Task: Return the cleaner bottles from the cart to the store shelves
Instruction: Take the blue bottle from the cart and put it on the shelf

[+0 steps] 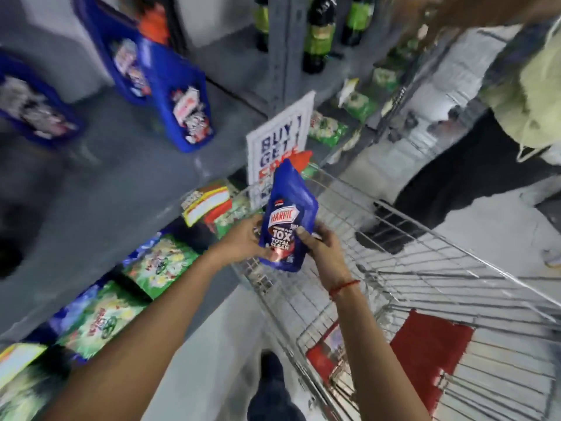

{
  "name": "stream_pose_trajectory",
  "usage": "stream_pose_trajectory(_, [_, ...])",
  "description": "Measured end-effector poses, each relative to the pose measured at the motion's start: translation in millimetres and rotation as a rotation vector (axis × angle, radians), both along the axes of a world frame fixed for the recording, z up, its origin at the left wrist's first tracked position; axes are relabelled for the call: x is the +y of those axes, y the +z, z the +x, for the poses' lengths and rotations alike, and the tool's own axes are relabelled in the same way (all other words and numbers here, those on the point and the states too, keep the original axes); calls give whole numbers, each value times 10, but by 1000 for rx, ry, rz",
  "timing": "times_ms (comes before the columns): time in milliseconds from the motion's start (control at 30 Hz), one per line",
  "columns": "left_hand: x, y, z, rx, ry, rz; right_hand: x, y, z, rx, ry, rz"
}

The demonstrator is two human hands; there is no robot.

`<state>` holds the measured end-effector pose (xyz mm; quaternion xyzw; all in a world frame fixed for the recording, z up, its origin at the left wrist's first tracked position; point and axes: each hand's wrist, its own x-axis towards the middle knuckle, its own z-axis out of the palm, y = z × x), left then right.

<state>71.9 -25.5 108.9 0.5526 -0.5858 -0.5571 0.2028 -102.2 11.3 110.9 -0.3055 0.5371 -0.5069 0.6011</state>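
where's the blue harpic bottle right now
The blue Harpic bottle is mid-frame, held in both hands above the cart's left rim, just below the buy-one-get-one sign.

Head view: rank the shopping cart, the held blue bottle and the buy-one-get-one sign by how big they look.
1. Shopping cart, by far.
2 and 3. Blue bottle and sign look alike; the bottle covers part of the sign and sits nearer, so no ranking.

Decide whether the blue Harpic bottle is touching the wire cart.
Cannot tell: in the head view, both hands hold the blue Harpic bottle over the wire cart rim, whose overlap hides any gap.
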Motion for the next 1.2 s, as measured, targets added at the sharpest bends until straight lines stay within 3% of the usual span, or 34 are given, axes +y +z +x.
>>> stream_pose_trajectory(200, [303, 628, 762, 97, 302, -246, -129, 725, 699, -3, 267, -254])
stream_pose_trajectory(433, [427, 998, 1648, -184, 703, -536, -461, 1191, 1766, 115, 653, -520])
stream_pose_trajectory(567, [417, 995, 2007, -262, 810, -564, -654, 1196, 2203, 176, 781, -522])
stream_pose_trajectory(933, [229, 981, 2402, -499, 766, -513, -987, 1146, 2577, 256, 820, -397])
stream_pose_trajectory(1067, [198, 999, 2417, -418, 788, -471, -1010, 1167, 2626, 258, 793, -381])
stream_pose_trajectory(1200, [374, 900, 2201, -307, 1018, -529, -850, 1078, 2390, 181, 549, -347])
